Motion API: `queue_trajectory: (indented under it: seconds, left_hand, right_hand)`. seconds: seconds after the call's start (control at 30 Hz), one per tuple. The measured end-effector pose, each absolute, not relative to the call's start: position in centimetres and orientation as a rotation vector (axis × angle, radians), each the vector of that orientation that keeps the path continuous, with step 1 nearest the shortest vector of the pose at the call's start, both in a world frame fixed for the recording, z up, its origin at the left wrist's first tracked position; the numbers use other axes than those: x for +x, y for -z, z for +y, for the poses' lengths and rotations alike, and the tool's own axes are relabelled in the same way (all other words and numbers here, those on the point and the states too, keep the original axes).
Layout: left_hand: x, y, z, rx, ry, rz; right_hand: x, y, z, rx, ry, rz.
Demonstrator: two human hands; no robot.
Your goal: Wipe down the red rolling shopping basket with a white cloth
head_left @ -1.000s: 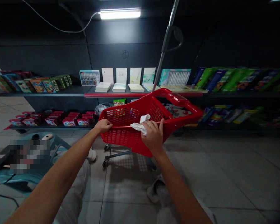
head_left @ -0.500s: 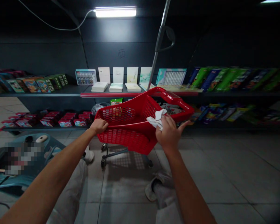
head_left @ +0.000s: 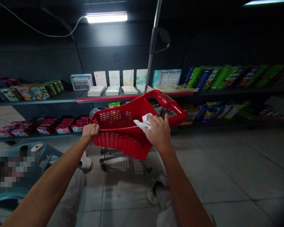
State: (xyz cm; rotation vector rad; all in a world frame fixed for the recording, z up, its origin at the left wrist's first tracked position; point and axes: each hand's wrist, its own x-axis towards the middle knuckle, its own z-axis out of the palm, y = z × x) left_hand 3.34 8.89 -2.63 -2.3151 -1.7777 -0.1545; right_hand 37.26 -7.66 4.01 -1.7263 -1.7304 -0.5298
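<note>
Site is looking like a shop from where I am standing: a red shopping cart (head_left: 137, 153) is resting on tiled floor (head_left: 217, 170). Just behind the cart, dark shelving (head_left: 67, 96) is holding goods in multiples. Pale books (head_left: 114, 78) are standing on display and lying in stacks beyond the cart; green and blue packets (head_left: 222, 78) are lining up right of it; matching red boxes (head_left: 63, 128) are sitting in low rows to its left.

Red mesh-sided cart (head_left: 132, 141) stands upright w/ crumpled wht cloth (head_left: 141, 124) at nr rim (head_left: 119, 129)
</note>
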Motion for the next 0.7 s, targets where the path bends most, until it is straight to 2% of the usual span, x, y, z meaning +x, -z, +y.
queue_trajectory:
  seconds: [0.1, 0.23, 0.4, 0.5, 0.6, 0.7]
  left_hand:
    - [3.2, 2.9, 8.5, -2.272, 0.203, -1.876]
    - [3.7, 3.2, 7.2, -2.172, 0.508, -1.796]
    - [8.4, 2.4, 2.6, -2.445, 0.859, -1.298]
    - [13.5, 1.7, 0.0, -2.609, 0.939, -1.061]
    - [18.1, 1.7, -0.7, -2.706, 1.007, -1.075]
    - [20.3, 2.9, -0.2, -2.55, 1.216, -1.311]
  right_hand:
    - [36.4, -4.3, -8.3, -1.704, 0.489, -1.768]
    - [35.5, -4.9, -8.7, -1.705, 0.439, -1.807]
    - [34.7, -6.1, -9.0, -1.771, 0.35, -1.852]
    - [34.0, -6.6, -9.1, -1.787, 0.316, -1.889]
    - [33.2, -6.7, -9.2, -1.768, 0.305, -1.941]
    - [32.6, -6.7, -9.3, -1.735, 0.3, -1.992]
